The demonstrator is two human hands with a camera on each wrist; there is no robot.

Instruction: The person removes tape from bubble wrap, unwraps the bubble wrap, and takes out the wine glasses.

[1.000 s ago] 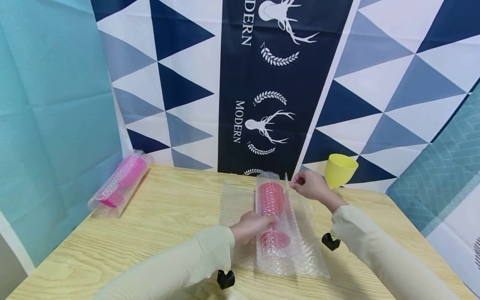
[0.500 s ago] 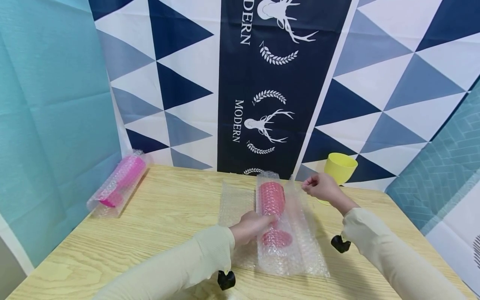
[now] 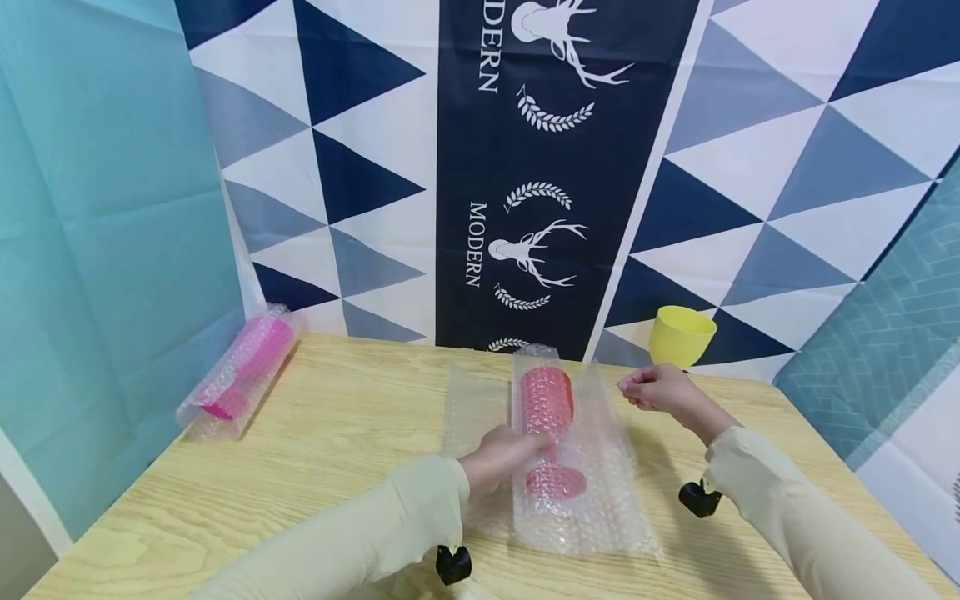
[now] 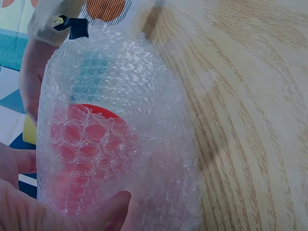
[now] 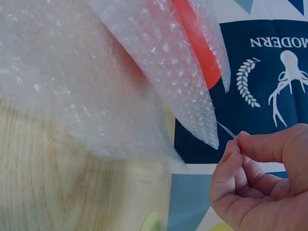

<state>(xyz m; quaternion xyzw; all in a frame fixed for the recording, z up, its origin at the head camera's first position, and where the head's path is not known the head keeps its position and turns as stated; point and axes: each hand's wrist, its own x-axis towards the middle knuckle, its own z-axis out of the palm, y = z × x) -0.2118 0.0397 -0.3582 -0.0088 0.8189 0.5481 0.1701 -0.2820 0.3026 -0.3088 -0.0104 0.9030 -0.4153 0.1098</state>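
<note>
A red goblet [image 3: 546,396] lies on its side in clear bubble wrap [image 3: 611,475], its round foot toward me. My left hand [image 3: 498,458] grips it through the plastic around its narrow middle, thumb on top. In the left wrist view, that thumb [image 4: 113,209] presses on the bubbles near the goblet's red rim [image 4: 98,110]. Right of the bundle, my right hand [image 3: 662,390] is held above the table. Its thumb and forefinger pinch a thin clear strip [image 5: 226,130], which runs to a corner of the wrap in the right wrist view.
Behind my right hand stands a yellow goblet [image 3: 681,333]. Another bubble-wrapped bundle, a pink goblet [image 3: 258,354], lies at the table's far left edge. Patterned cloth [image 3: 375,167] hangs behind the wooden table [image 3: 360,433].
My right hand has moved right and slightly nearer to me, away from the bundle. The wrap's right-hand flap, raised before, now lies lower and spread to the right. My left hand holds its place.
</note>
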